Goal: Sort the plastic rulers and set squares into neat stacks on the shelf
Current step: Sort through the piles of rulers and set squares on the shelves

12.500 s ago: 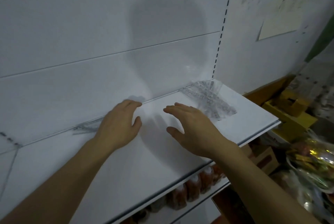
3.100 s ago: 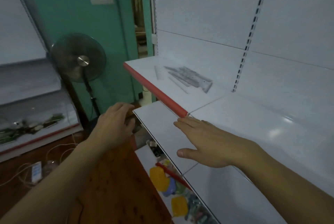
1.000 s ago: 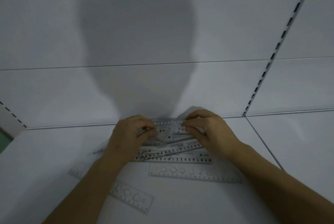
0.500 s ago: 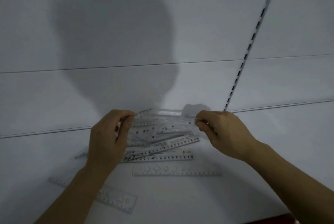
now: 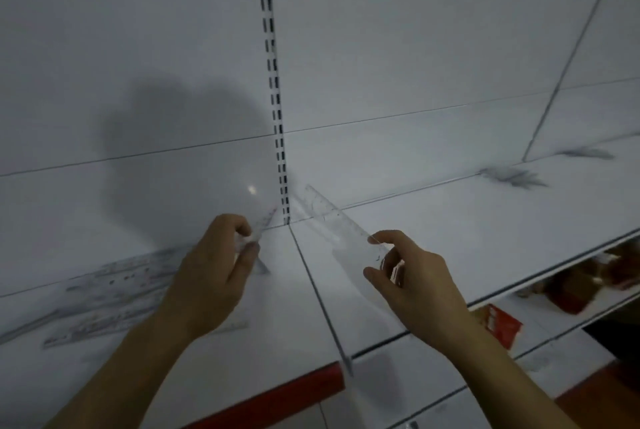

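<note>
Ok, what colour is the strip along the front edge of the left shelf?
Red: the edge strip runs along the front of the left shelf, seen in the head view.

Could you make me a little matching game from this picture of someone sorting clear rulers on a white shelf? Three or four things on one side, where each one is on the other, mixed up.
Things:
1. clear set square
2. loose rulers
3. red strip
4. small ruler piece

Places:
A. lying on the shelf to the left
B. pinched in the left hand
C. held by the right hand, lifted above the shelf
D. along the shelf's front edge

Pairs: 1-C, 2-A, 3-D, 4-B
</note>
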Motion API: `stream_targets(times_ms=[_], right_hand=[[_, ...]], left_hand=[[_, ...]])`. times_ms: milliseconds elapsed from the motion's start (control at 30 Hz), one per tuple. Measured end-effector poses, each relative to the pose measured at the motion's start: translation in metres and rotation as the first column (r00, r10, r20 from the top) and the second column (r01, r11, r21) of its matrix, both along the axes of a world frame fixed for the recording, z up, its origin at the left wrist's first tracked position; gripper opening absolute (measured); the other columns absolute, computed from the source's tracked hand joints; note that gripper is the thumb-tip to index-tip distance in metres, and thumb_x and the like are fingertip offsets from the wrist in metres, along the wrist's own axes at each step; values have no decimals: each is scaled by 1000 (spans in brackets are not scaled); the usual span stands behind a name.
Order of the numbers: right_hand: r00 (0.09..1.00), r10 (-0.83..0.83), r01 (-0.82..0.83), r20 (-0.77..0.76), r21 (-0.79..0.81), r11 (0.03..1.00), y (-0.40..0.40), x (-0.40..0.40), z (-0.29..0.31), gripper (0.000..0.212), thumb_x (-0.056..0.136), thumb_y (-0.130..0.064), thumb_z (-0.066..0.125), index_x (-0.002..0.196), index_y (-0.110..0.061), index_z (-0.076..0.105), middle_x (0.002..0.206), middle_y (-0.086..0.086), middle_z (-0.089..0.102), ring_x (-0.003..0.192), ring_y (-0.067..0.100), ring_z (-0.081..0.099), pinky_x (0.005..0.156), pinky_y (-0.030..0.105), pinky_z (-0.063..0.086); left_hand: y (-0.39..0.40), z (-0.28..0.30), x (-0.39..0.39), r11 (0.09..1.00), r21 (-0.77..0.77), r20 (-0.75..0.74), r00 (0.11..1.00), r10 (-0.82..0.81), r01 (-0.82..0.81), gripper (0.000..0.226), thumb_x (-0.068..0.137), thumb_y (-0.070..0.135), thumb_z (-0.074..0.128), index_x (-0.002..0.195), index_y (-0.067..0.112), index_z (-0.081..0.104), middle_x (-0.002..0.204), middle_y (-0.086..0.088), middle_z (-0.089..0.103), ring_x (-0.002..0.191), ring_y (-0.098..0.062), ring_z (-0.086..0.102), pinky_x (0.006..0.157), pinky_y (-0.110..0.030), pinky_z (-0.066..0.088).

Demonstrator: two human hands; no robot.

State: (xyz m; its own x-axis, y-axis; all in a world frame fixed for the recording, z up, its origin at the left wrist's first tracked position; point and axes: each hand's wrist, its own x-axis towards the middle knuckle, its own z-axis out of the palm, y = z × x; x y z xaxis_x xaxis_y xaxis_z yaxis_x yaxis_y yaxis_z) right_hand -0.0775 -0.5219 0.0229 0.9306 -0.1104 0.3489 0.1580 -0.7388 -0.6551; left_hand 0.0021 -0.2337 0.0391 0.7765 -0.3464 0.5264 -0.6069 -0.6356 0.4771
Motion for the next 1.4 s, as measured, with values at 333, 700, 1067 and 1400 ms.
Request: stream_targets(times_ms=[333,700,1067,1400], right_hand=[[927,-375,371,3,140,918,-184,-129,-20,48,88,-24,75,126,-43,53,89,-20,62,65,4,59,59,17,45],[784,-621,604,31,194,773,-317,-210,-2,47,91,-25,73,131,-39,53,95,-22,61,70,-2,54,68,15,41],[775,-632,617,26,188,764,-434,-150,-18,45,92,-27,71,131,-40,53,96,-20,60,67,-2,51,62,18,43],[902,-429,431,-41,95,897,-530,6,-16,47,92,-34,68,135,-41,49,98,-22,60,67,7,60,65,24,50]], left_hand=[[-249,-22,-53,960,74,-64,962,-267,271,28,89,52,58,101,33,42,102,14,53,89,-2,50,67,-10,37],[-465,-3,-80,836,134,-105,847,-521,532,71,78,50,78,135,35,39,119,18,57,103,-4,57,81,-22,47],[-584,-18,0,823,170,-79,840,-536,541,77,74,45,83,139,38,43,124,19,58,109,1,56,87,-22,46],[-615,-35,151,951,83,-119,951,-286,297,59,76,32,83,126,30,53,112,13,55,100,-5,55,86,-28,49]])
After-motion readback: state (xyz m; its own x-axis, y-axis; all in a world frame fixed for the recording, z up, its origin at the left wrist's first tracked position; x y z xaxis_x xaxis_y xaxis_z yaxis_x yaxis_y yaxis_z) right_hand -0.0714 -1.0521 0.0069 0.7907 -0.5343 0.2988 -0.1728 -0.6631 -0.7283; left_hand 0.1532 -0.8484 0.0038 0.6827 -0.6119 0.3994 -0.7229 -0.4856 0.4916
